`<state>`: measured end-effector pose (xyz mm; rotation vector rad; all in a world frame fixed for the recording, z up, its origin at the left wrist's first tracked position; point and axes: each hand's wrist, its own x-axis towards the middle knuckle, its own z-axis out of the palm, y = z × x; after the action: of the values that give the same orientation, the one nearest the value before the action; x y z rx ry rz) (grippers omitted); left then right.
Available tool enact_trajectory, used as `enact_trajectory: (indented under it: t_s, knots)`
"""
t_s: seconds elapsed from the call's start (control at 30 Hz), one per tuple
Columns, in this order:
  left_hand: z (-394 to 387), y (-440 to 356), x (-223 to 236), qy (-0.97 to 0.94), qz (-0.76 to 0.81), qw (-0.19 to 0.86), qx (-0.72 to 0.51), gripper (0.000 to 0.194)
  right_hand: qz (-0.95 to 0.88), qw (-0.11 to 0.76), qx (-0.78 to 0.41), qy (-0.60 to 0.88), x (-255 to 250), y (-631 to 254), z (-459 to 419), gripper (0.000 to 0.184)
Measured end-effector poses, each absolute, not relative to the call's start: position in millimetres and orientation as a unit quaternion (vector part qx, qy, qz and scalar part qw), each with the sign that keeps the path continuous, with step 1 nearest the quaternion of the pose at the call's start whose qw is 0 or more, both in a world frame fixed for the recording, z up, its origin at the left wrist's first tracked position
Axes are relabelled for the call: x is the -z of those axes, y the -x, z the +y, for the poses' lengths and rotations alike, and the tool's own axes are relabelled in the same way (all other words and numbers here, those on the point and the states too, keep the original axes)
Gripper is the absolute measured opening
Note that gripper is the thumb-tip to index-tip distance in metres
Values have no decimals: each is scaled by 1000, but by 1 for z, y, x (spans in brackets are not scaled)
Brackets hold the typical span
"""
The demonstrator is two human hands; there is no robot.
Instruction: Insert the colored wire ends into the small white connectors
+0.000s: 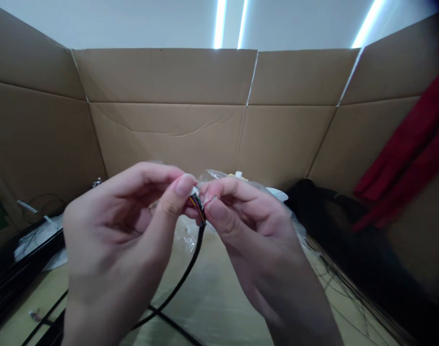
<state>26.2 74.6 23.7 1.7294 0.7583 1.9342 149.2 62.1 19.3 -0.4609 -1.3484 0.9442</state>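
Fingers (185, 185) of the left hand (121, 230) clamp a white connector (195, 191) on a black cable (194, 257) above the near surface (219, 288); fingers of the right hand (257, 226) touch its coloured wires (196, 203), their grip impossible to tell.

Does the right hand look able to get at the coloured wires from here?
Probably yes: the right hand has its thumb tip close beside the coloured wires, with nothing visible between, though the left hand crowds their other side.
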Motion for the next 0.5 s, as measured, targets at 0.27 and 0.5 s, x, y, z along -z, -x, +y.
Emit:
enact_trajectory:
  t_s: [0.27, 0.5]
  knots:
    - [82, -24, -26, -637, 234, 340, -651, 10, -657, 643, -336, 204, -25, -156, 65, 22]
    - [84, -27, -25, -643, 204, 392, -626, 11, -561, 708, -373, 212, -3, -152, 57, 6]
